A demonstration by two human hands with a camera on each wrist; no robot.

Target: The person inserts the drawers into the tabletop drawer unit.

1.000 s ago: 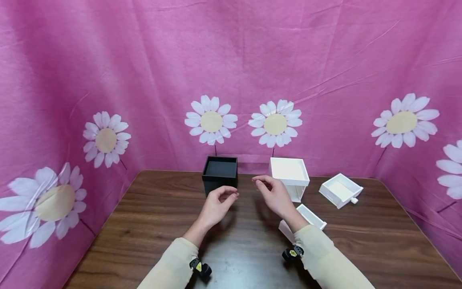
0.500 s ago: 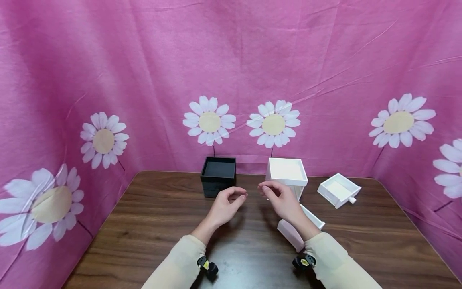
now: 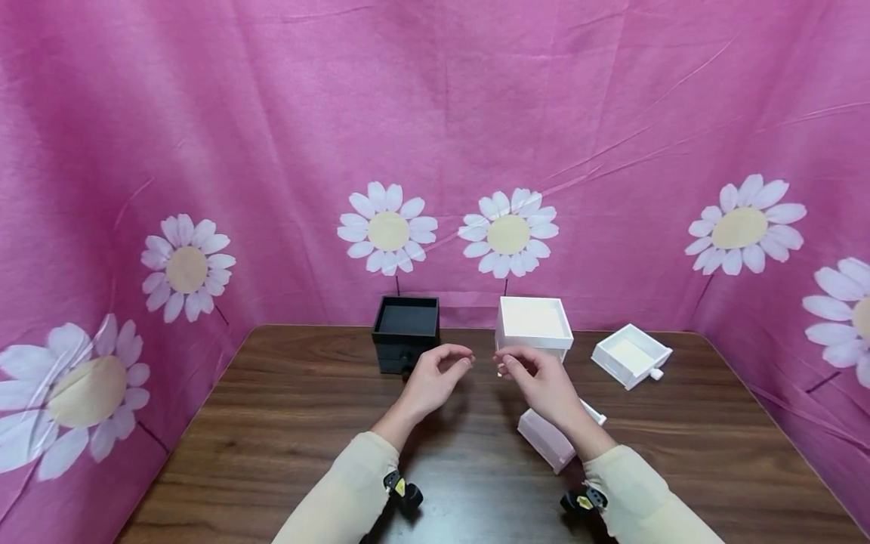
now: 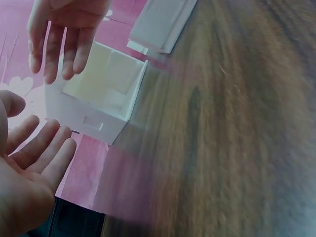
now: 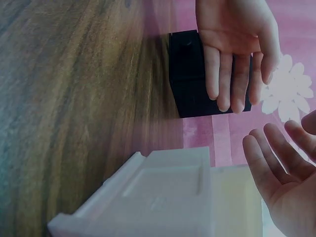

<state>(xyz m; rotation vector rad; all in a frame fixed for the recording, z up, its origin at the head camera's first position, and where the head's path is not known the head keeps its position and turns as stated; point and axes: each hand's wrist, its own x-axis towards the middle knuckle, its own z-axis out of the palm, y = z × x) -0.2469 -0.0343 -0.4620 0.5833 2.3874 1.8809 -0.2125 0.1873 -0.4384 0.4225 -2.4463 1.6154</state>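
Note:
My left hand (image 3: 437,378) hovers over the middle of the wooden table with fingers loosely bent and nothing in them. Just behind and left of it stands a black box (image 3: 405,321) with a small round knob on its front. Facing it across a small gap, my right hand (image 3: 541,384) is likewise bare, its fingers relaxed. Behind that hand is a white box (image 3: 535,321); the left wrist view shows its hollow front (image 4: 103,79). A loose white drawer (image 3: 547,438) lies on its side, partly hidden under my right forearm.
A second white drawer (image 3: 632,355) with a knob rests upright at the back right of the table (image 3: 272,453). Pink cloth (image 3: 435,113) printed with daisies hangs around the back and sides. Each wrist wears a small black camera.
Both hands have shifted right, the left one more, so the gap between them is narrower. More of the black box's front shows. The boxes and drawers keep their places on the table.

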